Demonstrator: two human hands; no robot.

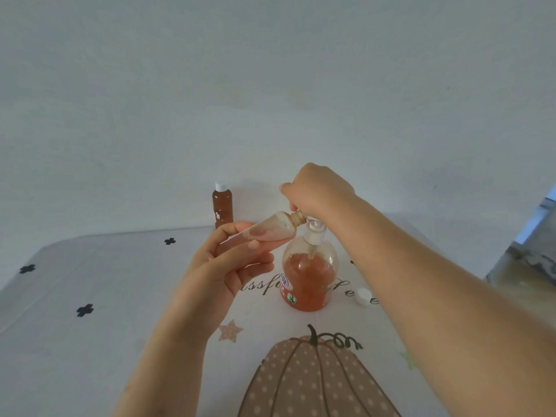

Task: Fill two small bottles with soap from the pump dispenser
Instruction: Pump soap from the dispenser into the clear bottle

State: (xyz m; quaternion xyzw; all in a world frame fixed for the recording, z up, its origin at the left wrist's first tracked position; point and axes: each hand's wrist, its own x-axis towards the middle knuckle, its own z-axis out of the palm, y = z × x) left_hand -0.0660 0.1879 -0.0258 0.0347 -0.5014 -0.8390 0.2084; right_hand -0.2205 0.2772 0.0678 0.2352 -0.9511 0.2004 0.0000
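At the centre of the frame a small open bottle point(270, 233) is held tilted, nearly on its side, by the left grip point(228, 266), whose fingers and thumb are curled round its lower body. Its threaded neck is brought up against the nozzle of the dispenser point(310, 275). The bottle is of clear, thin plastic and partly filled with amber soap. It is judged light, somewhat squeezable and slippery if soap runs down it, so it is best taken round the body, away from the neck. The right grip point(316, 191) is curled down over the white pump head, which is mostly hidden. The dispenser, rounded, clear and about half full, is judged heavier and steady on the cloth-covered desk point(90, 266). A second bottle point(222, 209), full and capped, stands to its upper left by the wall. A white cap point(363, 296) lies to its lower right.
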